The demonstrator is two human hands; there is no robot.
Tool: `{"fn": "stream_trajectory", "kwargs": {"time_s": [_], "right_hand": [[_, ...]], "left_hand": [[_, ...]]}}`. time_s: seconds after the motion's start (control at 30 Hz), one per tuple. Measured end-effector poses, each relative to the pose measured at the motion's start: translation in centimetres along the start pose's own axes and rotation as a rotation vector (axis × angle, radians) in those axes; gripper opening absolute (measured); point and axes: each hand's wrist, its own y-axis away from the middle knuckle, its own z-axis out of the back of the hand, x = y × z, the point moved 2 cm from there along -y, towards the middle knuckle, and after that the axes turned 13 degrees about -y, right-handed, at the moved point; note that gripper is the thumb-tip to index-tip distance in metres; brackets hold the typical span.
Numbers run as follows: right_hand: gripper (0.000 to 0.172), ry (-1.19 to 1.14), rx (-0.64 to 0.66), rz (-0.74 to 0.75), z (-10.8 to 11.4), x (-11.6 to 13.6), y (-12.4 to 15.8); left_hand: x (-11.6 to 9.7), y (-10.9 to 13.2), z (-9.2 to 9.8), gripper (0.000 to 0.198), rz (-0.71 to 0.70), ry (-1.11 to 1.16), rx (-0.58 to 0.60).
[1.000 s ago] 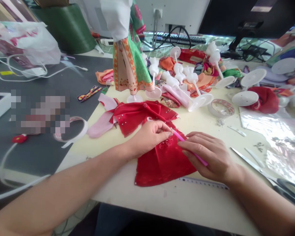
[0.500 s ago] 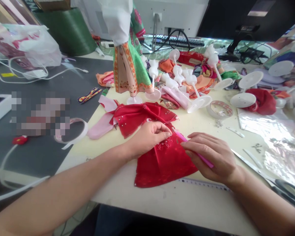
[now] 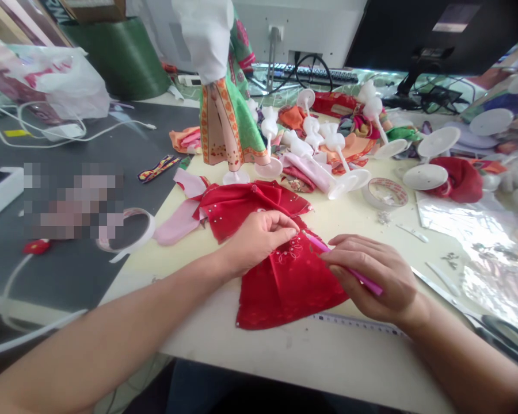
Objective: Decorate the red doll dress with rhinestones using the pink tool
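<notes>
A small red doll dress (image 3: 285,293) with white loop embroidery and pale beads lies spread on the pale work surface. My left hand (image 3: 263,236) rests across its waist, thumb and forefinger pinched together at the red cloth; what lies between the fingertips is mostly hidden. In my right hand (image 3: 375,276) is a slim pink pen-like tool (image 3: 317,242), gripped like a pencil. Its pale tip is close to the left fingertips, just above the embroidery. Pink cloth (image 3: 176,221) shows beside the dress's upper part.
White doll stands (image 3: 349,183) and coloured cloths lie behind the dress. A dressed doll form (image 3: 237,132) stands there too. Tape rolls (image 3: 388,192) (image 3: 144,233), a ruler (image 3: 358,323), scissors (image 3: 507,336) and shiny plastic sheeting (image 3: 496,276) surround the work.
The pink tool's tip has moved slightly down and right, away from the left fingertips. My left hand has shifted slightly left; the dress lies as before.
</notes>
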Motion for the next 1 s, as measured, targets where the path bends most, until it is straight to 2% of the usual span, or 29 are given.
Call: {"fn": "stream_trajectory", "kwargs": {"time_s": [0.5,1.0], "right_hand": [[0.024,-0.06,0.041,0.002,-0.16,0.11,-0.07],[0.029,-0.058,0.006,0.038,0.22,0.65,-0.12]], "left_hand": [[0.29,-0.08,-0.05,0.015,-0.063,-0.037,-0.031],[0.32,-0.05,-0.06,0.015,-0.066,-0.068,0.015]]}}
